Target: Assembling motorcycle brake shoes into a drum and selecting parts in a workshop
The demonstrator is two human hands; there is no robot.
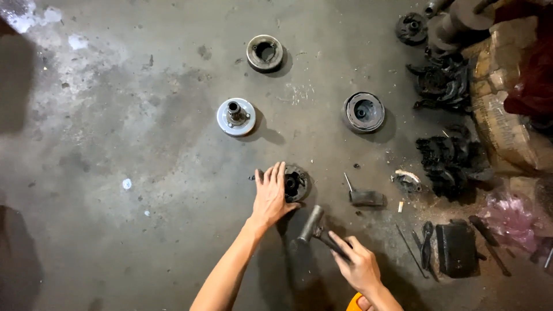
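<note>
My left hand [271,196] lies flat, fingers together, on the left side of a dark round metal part [296,183] that sits on the concrete floor. My right hand [358,264] grips the dark handle of a hammer [314,226], whose grey steel head hovers just below and to the right of that part. The far end of the handle is hidden inside my fist.
Three more round metal parts lie on the floor: a ring [265,53], a pale disc with a hub [236,117], a dark pulley [363,112]. Black greasy parts [452,161], a small block tool [366,197], pliers [427,242], a sack [507,115] crowd the right side.
</note>
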